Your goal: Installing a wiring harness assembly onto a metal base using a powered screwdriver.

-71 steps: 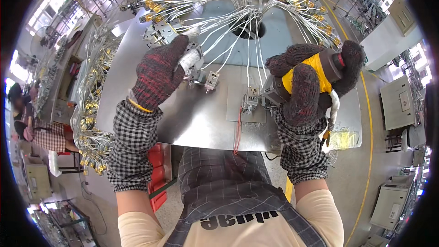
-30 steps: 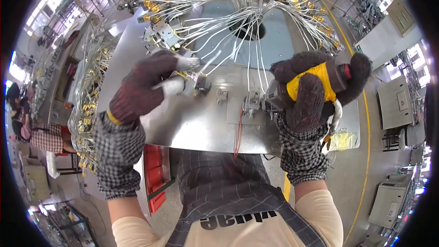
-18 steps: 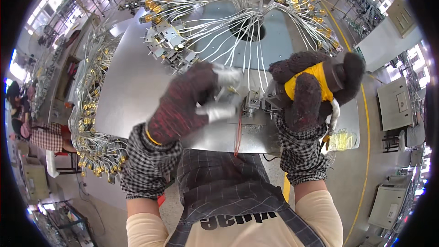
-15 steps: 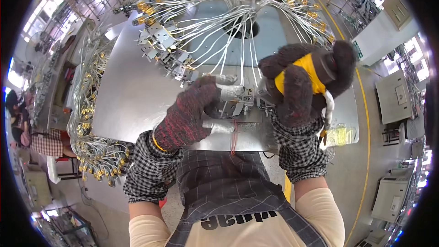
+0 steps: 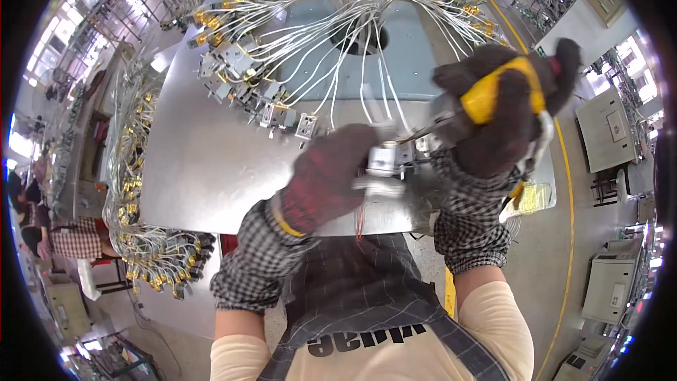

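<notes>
At the near edge of the metal table (image 5: 197,169), a small white connector block (image 5: 384,159) is pinched by the gloved left hand (image 5: 331,176). Just right of it, a yellow-handled tool (image 5: 493,95) is gripped by the right hand (image 5: 504,123), tip pointed left at the block; wires (image 5: 352,49) run away up the table.

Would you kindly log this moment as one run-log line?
left hand: gloved, on small connector | right hand: gripping yellow-handled tool | metal table: white wire harness fanned out

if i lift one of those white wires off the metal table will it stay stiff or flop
Probably floppy: the white wires are thin and curve loosely across the metal table. Likely end-heavy, since each carries a small connector. Tangling seems likely; they overlap densely.
</notes>
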Demonstrator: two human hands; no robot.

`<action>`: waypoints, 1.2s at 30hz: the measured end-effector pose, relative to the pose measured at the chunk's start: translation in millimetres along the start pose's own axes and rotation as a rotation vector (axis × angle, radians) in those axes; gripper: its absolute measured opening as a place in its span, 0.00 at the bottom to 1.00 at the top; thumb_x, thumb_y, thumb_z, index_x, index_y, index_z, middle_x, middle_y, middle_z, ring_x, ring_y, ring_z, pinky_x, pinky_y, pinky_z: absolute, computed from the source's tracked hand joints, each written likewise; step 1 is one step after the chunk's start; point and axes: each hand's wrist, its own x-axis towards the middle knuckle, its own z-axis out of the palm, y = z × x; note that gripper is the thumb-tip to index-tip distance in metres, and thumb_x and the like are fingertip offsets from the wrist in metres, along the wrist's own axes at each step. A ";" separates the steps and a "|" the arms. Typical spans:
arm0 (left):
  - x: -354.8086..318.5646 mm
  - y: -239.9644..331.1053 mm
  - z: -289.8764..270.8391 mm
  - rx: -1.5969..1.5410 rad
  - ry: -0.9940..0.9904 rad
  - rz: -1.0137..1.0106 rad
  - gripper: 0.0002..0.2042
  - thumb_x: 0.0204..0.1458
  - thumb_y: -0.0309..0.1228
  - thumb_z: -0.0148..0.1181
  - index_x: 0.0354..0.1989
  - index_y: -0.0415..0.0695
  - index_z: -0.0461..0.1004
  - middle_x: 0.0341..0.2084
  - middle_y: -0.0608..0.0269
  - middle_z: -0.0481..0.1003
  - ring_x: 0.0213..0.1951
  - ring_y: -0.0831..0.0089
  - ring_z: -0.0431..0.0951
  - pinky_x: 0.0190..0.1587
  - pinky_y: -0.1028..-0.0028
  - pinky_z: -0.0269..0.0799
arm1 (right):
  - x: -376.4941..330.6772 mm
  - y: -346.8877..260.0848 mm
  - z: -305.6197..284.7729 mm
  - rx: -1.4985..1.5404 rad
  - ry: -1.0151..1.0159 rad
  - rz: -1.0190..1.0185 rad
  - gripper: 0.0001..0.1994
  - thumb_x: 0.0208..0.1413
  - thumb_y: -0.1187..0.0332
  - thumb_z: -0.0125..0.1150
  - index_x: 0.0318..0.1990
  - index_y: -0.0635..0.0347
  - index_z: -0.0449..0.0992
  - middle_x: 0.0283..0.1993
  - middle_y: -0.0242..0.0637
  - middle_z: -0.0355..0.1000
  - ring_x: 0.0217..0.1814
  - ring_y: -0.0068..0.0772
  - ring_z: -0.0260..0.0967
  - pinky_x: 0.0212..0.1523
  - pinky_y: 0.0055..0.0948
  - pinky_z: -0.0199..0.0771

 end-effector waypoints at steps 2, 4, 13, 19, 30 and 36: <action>12.0 0.8 8.8 -0.128 -0.008 0.023 0.30 0.39 0.42 0.73 0.52 0.44 0.72 0.39 0.52 0.76 0.39 0.56 0.79 0.39 0.62 0.76 | 8.7 2.1 -5.1 0.025 0.107 -0.051 0.27 0.58 0.63 0.55 0.61 0.64 0.56 0.30 0.46 0.74 0.24 0.35 0.74 0.37 0.34 0.79; 13.9 -0.2 2.6 -0.045 -0.098 -0.066 0.30 0.41 0.46 0.72 0.51 0.43 0.72 0.39 0.52 0.76 0.38 0.55 0.80 0.39 0.61 0.76 | 5.8 1.9 -3.3 0.044 0.161 -0.083 0.27 0.58 0.62 0.55 0.62 0.62 0.55 0.31 0.46 0.74 0.23 0.36 0.73 0.36 0.35 0.79; 15.1 -1.7 -0.9 0.130 -0.209 -0.216 0.31 0.39 0.44 0.73 0.51 0.40 0.72 0.37 0.50 0.77 0.38 0.54 0.80 0.41 0.64 0.76 | -15.7 -12.9 3.7 0.522 0.080 0.370 0.38 0.57 0.68 0.63 0.69 0.36 0.46 0.41 0.46 0.71 0.38 0.39 0.73 0.34 0.45 0.81; 17.1 -3.7 -0.6 0.125 -0.188 -0.234 0.30 0.39 0.44 0.73 0.50 0.40 0.72 0.37 0.50 0.77 0.39 0.55 0.80 0.40 0.64 0.76 | -18.9 5.4 -12.9 0.263 -0.091 0.047 0.33 0.61 0.66 0.56 0.70 0.35 0.47 0.45 0.46 0.71 0.40 0.41 0.74 0.35 0.50 0.81; 15.6 -4.1 4.0 0.173 -0.271 -0.265 0.28 0.42 0.38 0.70 0.53 0.42 0.69 0.39 0.49 0.76 0.40 0.54 0.79 0.40 0.60 0.75 | -23.1 10.0 -1.5 0.138 -0.112 0.060 0.32 0.59 0.65 0.58 0.68 0.46 0.51 0.47 0.47 0.72 0.40 0.42 0.74 0.37 0.49 0.81; 10.8 -1.8 -3.2 0.186 -0.083 -0.097 0.31 0.41 0.37 0.70 0.56 0.43 0.67 0.44 0.53 0.74 0.48 0.56 0.75 0.50 0.59 0.69 | -27.4 8.2 0.2 0.144 -0.134 0.175 0.34 0.55 0.69 0.63 0.67 0.50 0.53 0.46 0.46 0.73 0.40 0.40 0.75 0.39 0.44 0.81</action>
